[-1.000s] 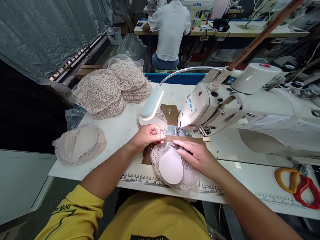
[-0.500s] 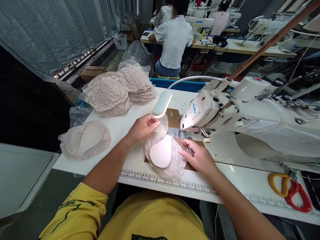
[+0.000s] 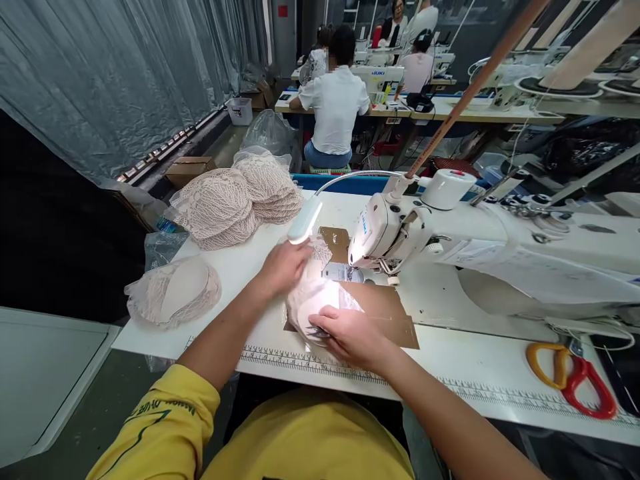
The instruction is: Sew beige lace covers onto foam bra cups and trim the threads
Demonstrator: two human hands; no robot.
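A beige lace-covered bra cup (image 3: 311, 301) lies on the white sewing table (image 3: 450, 347), in front of the sewing machine (image 3: 450, 233). My left hand (image 3: 283, 267) grips the cup's far edge, under the lamp head (image 3: 305, 219); it is a little blurred. My right hand (image 3: 353, 337) lies on the cup's near edge, fingers curled over it, with a small dark tool (image 3: 315, 330) showing at the fingertips.
Two stacks of lace cups (image 3: 235, 200) stand at the table's far left; another pile (image 3: 175, 290) lies near the left edge. Scissors with orange and red handles (image 3: 570, 377) lie at the right. A brown card (image 3: 385, 307) is under the work. Other people sew at tables behind.
My right hand has moved left and nearer, onto the cup's near edge. My left hand has shifted the cup slightly left. The view has tilted upward, showing more of the room.
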